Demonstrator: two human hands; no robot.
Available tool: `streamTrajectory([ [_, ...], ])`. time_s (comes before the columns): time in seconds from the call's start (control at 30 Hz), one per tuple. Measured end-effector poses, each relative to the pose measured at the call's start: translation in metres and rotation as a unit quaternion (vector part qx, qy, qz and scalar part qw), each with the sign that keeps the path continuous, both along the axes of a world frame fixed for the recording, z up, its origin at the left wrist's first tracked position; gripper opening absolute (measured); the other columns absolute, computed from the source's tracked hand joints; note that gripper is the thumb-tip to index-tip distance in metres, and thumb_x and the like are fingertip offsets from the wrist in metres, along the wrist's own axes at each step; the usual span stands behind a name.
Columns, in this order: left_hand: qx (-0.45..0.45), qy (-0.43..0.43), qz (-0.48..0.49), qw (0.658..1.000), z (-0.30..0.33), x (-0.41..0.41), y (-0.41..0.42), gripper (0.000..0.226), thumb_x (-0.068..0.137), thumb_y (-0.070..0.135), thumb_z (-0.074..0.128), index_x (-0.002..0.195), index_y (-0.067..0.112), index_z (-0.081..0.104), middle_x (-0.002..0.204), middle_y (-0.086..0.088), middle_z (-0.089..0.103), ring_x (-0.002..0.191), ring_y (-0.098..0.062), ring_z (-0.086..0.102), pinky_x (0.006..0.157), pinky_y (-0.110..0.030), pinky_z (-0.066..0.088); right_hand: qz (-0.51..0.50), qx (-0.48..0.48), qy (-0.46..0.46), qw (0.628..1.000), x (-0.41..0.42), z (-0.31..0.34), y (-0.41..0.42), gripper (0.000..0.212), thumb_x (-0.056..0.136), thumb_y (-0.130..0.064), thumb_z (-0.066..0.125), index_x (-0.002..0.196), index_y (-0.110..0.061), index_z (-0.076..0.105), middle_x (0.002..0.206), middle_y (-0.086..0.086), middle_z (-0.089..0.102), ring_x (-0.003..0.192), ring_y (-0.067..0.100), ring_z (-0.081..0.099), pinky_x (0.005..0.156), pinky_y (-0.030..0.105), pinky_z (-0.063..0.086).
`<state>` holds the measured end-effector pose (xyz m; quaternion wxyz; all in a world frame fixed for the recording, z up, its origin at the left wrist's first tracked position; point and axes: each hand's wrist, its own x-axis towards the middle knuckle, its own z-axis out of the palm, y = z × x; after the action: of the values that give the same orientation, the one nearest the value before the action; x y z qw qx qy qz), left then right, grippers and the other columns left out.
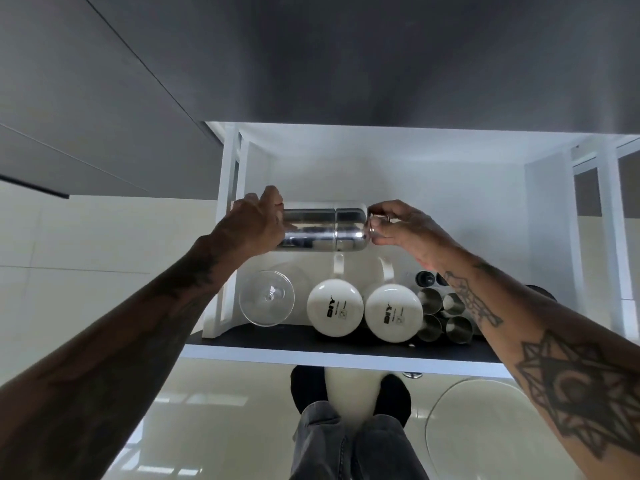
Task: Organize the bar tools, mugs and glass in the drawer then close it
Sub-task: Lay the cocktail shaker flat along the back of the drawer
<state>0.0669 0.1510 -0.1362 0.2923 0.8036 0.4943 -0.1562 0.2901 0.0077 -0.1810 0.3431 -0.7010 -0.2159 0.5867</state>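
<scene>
I look straight down into an open white drawer (346, 358). A shiny steel cocktail shaker (323, 228) lies sideways above the drawer's back half. My left hand (256, 223) grips its base end and my right hand (398, 226) pinches its cap end. At the front of the drawer, a stemmed glass (266, 297) lies at the left. Beside it lie two white mugs (335, 308) (393, 313) with their printed bottoms toward me. Several steel jiggers or cups (445, 315) are stacked at the right, partly hidden by my right forearm.
A dark grey countertop (346, 64) overhangs the drawer's back. Drawer side rails (230, 202) stand left and right. Below the drawer front are my feet in black socks (308, 389) on a glossy cream floor, with a round pale object (467, 427) at the lower right.
</scene>
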Motion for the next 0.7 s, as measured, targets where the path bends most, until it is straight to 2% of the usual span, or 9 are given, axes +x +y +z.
streamTrajectory([
  [0.1,0.002,0.011,-0.014,1.000,0.003,-0.001,-0.009,0.023,0.085,0.026,0.032,0.101,0.012,0.041,0.115,-0.014,0.065,0.109,-0.037,0.055,0.091,-0.050,0.048,0.042,-0.002,-0.040,0.998,-0.004,0.006,-0.001,0.031,0.097,-0.019,0.060,0.128,-0.018,0.057,0.128,0.001,0.059,0.098,0.020,0.071,0.080,0.019,0.054],
  [0.2,0.009,0.027,-0.015,0.999,0.002,-0.001,-0.014,0.024,0.094,0.018,0.040,0.115,0.008,0.042,0.119,-0.016,0.063,0.108,-0.038,0.059,0.086,-0.044,0.047,0.042,-0.010,-0.059,0.997,-0.005,0.006,0.000,0.028,0.097,-0.020,0.059,0.125,-0.023,0.057,0.129,0.002,0.058,0.097,0.021,0.072,0.077,0.017,0.051],
  [0.3,0.008,0.011,-0.041,0.999,0.000,-0.008,-0.016,0.037,0.099,0.020,0.037,0.135,0.015,0.042,0.132,-0.014,0.058,0.117,-0.036,0.057,0.096,-0.046,0.046,0.046,-0.006,-0.065,0.997,-0.006,0.005,0.000,0.026,0.097,-0.019,0.059,0.122,-0.027,0.058,0.132,0.004,0.056,0.095,0.021,0.073,0.086,0.023,0.055],
  [0.4,0.019,0.000,-0.049,0.999,-0.002,-0.010,-0.016,0.032,0.099,0.020,0.036,0.128,0.015,0.050,0.124,-0.015,0.059,0.111,-0.035,0.058,0.094,-0.049,0.049,0.042,-0.008,-0.066,0.997,-0.007,0.005,-0.002,0.023,0.097,-0.017,0.059,0.114,-0.032,0.058,0.131,0.005,0.056,0.094,0.022,0.073,0.096,0.034,0.056],
  [0.5,0.028,-0.019,-0.038,0.999,-0.003,-0.005,-0.017,0.032,0.097,0.018,0.036,0.125,0.011,0.051,0.120,-0.019,0.057,0.110,-0.040,0.056,0.092,-0.056,0.049,0.032,-0.007,-0.063,0.997,-0.010,0.004,-0.004,0.023,0.096,-0.017,0.060,0.114,-0.031,0.057,0.130,0.004,0.058,0.093,0.019,0.073,0.089,0.027,0.057],
  [0.57,0.031,-0.017,-0.034,0.999,-0.004,-0.004,-0.016,0.036,0.096,0.016,0.037,0.129,0.011,0.050,0.129,-0.023,0.054,0.118,-0.042,0.052,0.094,-0.058,0.047,0.025,-0.002,-0.062,0.998,-0.011,0.003,-0.007,0.023,0.096,-0.017,0.061,0.116,-0.028,0.058,0.128,0.002,0.058,0.092,0.016,0.073,0.082,0.020,0.056],
  [0.6,0.032,-0.015,-0.033,0.999,-0.005,-0.004,-0.016,0.039,0.097,0.017,0.037,0.134,0.012,0.048,0.133,-0.023,0.052,0.122,-0.042,0.050,0.097,-0.059,0.046,0.023,0.001,-0.062,0.998,-0.010,0.003,-0.008,0.024,0.096,-0.017,0.061,0.118,-0.027,0.058,0.128,0.003,0.058,0.093,0.016,0.073,0.083,0.021,0.057],
  [0.7,0.039,-0.015,-0.028,0.999,-0.006,-0.003,-0.019,0.046,0.101,0.018,0.034,0.147,0.016,0.040,0.149,-0.021,0.042,0.137,-0.040,0.040,0.108,-0.057,0.039,0.032,-0.001,-0.064,0.997,-0.009,0.002,-0.009,0.026,0.096,-0.019,0.060,0.121,-0.026,0.058,0.130,0.002,0.059,0.095,0.020,0.073,0.096,0.035,0.056],
])
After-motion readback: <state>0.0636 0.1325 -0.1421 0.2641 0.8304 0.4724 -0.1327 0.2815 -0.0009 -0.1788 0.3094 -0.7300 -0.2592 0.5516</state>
